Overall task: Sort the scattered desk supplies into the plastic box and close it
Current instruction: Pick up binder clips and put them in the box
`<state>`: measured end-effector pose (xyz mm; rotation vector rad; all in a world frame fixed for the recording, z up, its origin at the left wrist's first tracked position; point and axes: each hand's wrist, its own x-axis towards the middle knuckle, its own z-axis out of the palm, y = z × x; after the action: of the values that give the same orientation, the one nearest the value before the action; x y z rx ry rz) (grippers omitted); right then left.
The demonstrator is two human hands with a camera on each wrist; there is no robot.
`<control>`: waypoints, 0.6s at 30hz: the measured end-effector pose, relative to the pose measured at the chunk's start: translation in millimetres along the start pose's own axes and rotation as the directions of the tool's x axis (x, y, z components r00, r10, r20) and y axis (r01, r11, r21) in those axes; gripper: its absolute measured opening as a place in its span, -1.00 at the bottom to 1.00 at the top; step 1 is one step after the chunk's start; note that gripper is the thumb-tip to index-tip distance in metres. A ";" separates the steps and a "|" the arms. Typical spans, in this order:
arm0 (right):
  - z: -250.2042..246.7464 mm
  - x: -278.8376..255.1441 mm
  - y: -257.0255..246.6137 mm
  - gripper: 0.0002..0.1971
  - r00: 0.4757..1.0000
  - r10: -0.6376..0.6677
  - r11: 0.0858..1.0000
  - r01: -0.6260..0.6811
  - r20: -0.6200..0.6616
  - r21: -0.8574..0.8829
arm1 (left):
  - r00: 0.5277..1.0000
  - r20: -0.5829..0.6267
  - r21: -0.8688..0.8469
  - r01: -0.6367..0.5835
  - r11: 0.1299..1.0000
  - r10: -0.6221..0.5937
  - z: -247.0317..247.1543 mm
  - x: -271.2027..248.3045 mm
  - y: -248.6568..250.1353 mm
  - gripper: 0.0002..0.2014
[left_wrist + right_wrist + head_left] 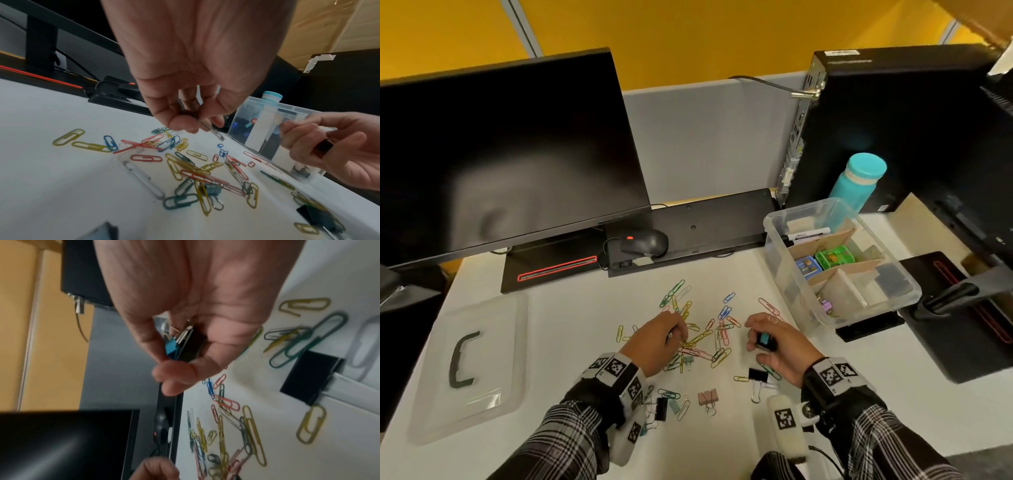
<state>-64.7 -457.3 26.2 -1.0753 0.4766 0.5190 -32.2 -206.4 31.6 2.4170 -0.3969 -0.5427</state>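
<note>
Paperclip in left hand, wrist view only

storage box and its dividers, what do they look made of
Storage box: looks like clear, glossy plastic; its contents show through the walls and the rim catches light.
Dividers: seem to be plain brown cardboard, matte, with cut edges; some inner panels look whitish, material unclear.
</note>
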 end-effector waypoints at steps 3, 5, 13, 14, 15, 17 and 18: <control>-6.2 -2.2 4.0 -0.85 0.999 0.015 0.955 -0.005 0.029 -0.298 | 1.000 0.016 0.009 -0.018 1.000 0.018 4.3 -3.9 3.9 -0.74; -11.6 -5.7 5.6 -0.83 0.997 -0.043 0.754 0.077 0.068 -0.652 | 0.997 0.052 0.033 -0.065 0.997 0.064 7.8 -10.1 9.2 -0.77; -21.5 -22.4 15.8 -0.58 0.974 0.052 -0.401 0.224 0.222 -0.888 | 0.849 0.453 0.437 -0.478 0.762 0.273 43.2 -20.5 8.7 -0.42; -20.5 -21.8 17.6 -0.56 0.970 0.068 -0.418 0.241 0.234 -0.876 | 0.838 0.467 0.458 -0.502 0.734 0.282 46.9 -19.0 7.6 -0.44; -19.0 -20.6 19.4 -0.56 0.968 0.075 -0.431 0.247 0.238 -0.868 | 0.828 0.477 0.481 -0.526 0.701 0.293 49.6 -18.0 6.6 -0.50; -16.5 -16.4 23.4 -0.59 0.969 0.063 -0.433 0.244 0.241 -0.868 | 0.817 0.472 0.516 -0.561 0.647 0.333 54.5 -15.8 2.6 -0.65; -15.7 -14.5 24.9 -0.62 0.970 0.048 -0.424 0.237 0.239 -0.874 | 0.820 0.456 0.517 -0.560 0.648 0.345 56.2 -14.8 0.2 -0.72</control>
<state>-93.1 -464.4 11.3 -2.8630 -0.6047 0.8738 -71.5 -229.1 -4.7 2.6745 -1.5235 -0.6331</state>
